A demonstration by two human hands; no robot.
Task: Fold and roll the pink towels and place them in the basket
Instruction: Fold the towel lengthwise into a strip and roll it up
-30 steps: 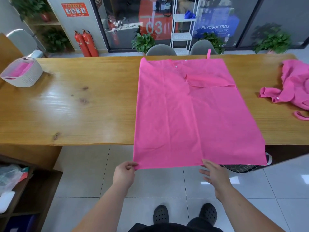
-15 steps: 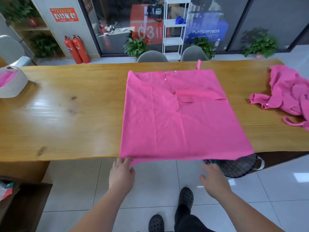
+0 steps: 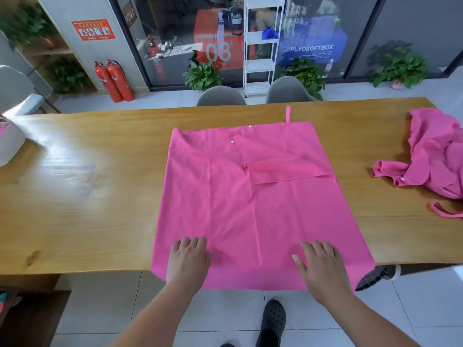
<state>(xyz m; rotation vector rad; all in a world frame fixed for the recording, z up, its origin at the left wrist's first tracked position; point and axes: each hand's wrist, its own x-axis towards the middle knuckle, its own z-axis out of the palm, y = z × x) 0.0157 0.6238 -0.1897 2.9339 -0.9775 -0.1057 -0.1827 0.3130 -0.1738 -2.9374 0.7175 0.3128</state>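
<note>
A large pink towel (image 3: 250,204) lies spread flat on the wooden table (image 3: 87,196), its near edge hanging a little over the table's front. One far corner is folded over and a small loop sticks out at the back. My left hand (image 3: 188,259) rests palm down on the towel's near left part, fingers straight. My right hand (image 3: 320,266) lies flat on the near right part. A second pink towel (image 3: 436,156) sits crumpled at the table's right end. The white basket (image 3: 10,146) stands at the far left edge, mostly cut off.
Two grey chairs (image 3: 220,96) stand behind the table's far side. A dark shelf unit (image 3: 30,316) is low at the left. A mesh object (image 3: 375,276) shows under the table's right front. My black shoe (image 3: 273,321) is on the tiled floor.
Both hands rose from the towel's hanging near edge onto the tabletop and now lie flat on the towel. The towel moved further onto the table, with less of it hanging off.
</note>
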